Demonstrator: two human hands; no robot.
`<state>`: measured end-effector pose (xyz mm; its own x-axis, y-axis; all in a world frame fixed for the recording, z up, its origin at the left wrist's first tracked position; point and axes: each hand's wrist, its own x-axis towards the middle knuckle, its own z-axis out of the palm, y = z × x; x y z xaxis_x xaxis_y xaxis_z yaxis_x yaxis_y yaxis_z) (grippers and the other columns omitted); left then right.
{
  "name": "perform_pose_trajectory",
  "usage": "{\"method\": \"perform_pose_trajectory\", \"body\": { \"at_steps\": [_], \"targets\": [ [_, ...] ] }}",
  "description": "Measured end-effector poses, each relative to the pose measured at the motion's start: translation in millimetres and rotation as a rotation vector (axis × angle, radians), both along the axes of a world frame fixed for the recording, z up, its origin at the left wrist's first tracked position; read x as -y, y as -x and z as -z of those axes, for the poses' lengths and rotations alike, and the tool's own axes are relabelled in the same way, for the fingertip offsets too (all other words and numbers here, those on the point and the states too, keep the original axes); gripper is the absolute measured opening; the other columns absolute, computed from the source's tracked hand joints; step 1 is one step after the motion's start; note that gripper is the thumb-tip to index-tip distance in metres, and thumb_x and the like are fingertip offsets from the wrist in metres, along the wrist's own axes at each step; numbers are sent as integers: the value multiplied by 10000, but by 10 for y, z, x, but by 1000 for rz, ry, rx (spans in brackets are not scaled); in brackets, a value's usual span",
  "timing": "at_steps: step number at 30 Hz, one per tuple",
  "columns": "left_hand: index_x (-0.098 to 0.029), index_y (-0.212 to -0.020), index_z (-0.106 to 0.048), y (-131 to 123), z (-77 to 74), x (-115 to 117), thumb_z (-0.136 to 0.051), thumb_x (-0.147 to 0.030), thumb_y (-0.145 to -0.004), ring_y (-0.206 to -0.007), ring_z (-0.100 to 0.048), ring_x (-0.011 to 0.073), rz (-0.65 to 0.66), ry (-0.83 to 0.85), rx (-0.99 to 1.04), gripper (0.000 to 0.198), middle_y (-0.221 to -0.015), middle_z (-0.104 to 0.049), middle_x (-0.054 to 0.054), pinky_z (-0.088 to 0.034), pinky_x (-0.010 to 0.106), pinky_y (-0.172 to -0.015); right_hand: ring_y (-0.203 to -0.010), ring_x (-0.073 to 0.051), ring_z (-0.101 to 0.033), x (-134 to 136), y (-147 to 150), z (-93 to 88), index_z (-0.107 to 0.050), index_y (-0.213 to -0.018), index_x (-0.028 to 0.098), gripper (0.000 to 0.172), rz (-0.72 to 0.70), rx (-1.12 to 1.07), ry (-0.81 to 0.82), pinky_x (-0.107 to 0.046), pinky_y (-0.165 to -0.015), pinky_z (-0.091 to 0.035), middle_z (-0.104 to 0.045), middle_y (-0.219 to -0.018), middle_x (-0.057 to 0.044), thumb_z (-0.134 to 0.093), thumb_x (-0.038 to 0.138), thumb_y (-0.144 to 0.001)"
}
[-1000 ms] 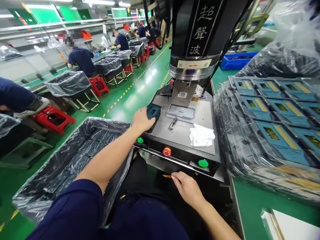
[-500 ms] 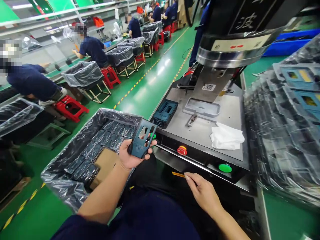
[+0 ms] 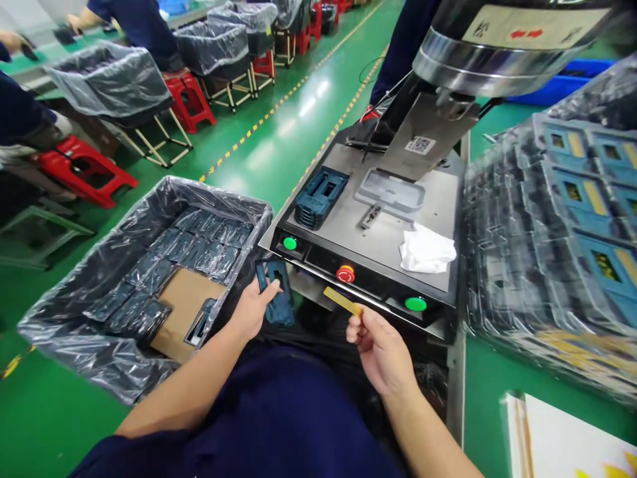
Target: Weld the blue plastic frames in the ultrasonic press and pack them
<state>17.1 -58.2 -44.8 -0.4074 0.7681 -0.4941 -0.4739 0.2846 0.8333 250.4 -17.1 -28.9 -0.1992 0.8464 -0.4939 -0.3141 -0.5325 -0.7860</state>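
left hand (image 3: 250, 312): 1 teal frame (image 3: 281, 309) | right hand (image 3: 384, 348): 1 strip (image 3: 340, 300) (yellow)

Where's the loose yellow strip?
Head view, slightly right of centre: the yellow strip is held in the right hand, just below the red button.

Free room lies between teal frame (image 3: 281, 308) and yellow strip (image 3: 342, 301), the machine's front panel (image 3: 317, 259) blocking beyond.

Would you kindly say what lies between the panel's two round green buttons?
The head view shows a round red button between the left green button and the right green button.
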Motion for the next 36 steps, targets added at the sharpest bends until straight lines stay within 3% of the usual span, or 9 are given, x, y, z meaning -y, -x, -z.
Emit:
{"method": "perform_pose_trajectory", "body": {
  "at_steps": [5,10,12,18,22,29,36],
  "targets": [
    [-168,-921,-648,-200,7,33,-893,-408,-511,-754,-643,170,49,68,127,535,-862,-704,42,-536,319,-708,-567,-108,-566,56,79,41,-709,-923,189,357,-14,-16,29,-241,-511,-493,-651,-707,-4,-798,450,-697],
    [-175,-984,-632,-320,-1,35,-796,-458,-680,-780,-672,202,84,125,236,446,-981,-718,95,-541,342,-676,-600,-131,-604,112,138,86,-725,-985,172,406,-20,104,-63,-275,-557,-526,-685,-756,-35,-758,490,-736],
    [-170,-996,-629,-358,-21,32,-725,-515,-753,-786,-682,211,84,131,284,433,-1004,-717,115,-545,348,-672,-647,-149,-634,156,160,95,-731,-1029,181,379,-50,282,-249,-309,-623,-555,-702,-810,-52,-682,490,-816],
    [-150,-964,-650,-469,-77,51,-607,-604,-823,-815,-681,211,122,70,406,477,-998,-715,127,-539,324,-689,-859,-187,-678,248,228,110,-712,-1135,223,275,-243,800,-1141,-331,-788,-568,-721,-978,-90,-536,230,-923],
    [-141,-932,-665,-522,-85,76,-606,-604,-825,-783,-668,194,139,29,434,479,-953,-716,111,-516,294,-667,-860,-178,-668,240,280,141,-669,-1203,224,331,-312,969,-1404,-305,-773,-557,-720,-962,-79,-519,149,-918],
    [-134,-1017,-634,-556,-82,113,-595,-532,-866,-811,-673,208,124,57,468,427,-972,-713,118,-513,315,-681,-918,-196,-643,204,364,140,-650,-1168,146,279,-345,1051,-1630,-320,-822,-522,-703,-942,-90,-567,119,-903],
    [-149,-1051,-613,-544,-69,136,-630,-475,-859,-738,-655,174,121,13,493,379,-991,-703,97,-470,259,-583,-1081,-266,-585,186,379,107,-680,-1119,140,244,-519,1112,-1604,-420,-919,-503,-662,-1125,-135,-544,196,-924]
  ]
}}
